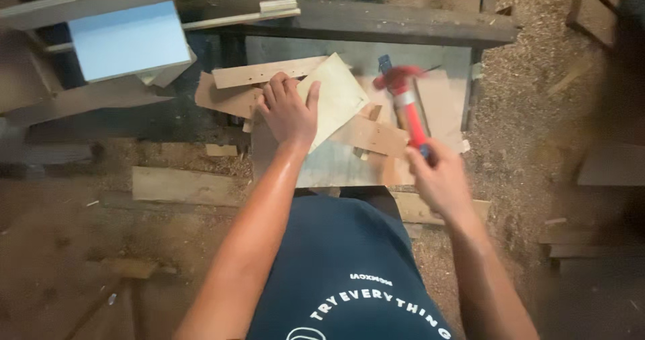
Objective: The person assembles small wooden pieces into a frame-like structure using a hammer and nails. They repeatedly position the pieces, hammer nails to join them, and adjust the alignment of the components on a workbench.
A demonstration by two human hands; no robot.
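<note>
My left hand [289, 111] lies flat on a pale plywood panel [336, 95], pressing it onto a stack of wooden offcuts on a small grey work surface [336, 165]. My right hand [440, 179] grips the red handle of a hammer [406, 101]; its red head is raised and blurred above the wood, to the right of the panel. A long wooden strip [262, 72] lies behind my left hand, and another strip [373, 135] lies under the panel's right corner.
A dark wooden beam [376, 21] runs behind the work surface. A light blue board [127, 41] leans at the upper left. Planks [181, 185] lie on the sawdust-covered floor, with more timber at the right [605, 165].
</note>
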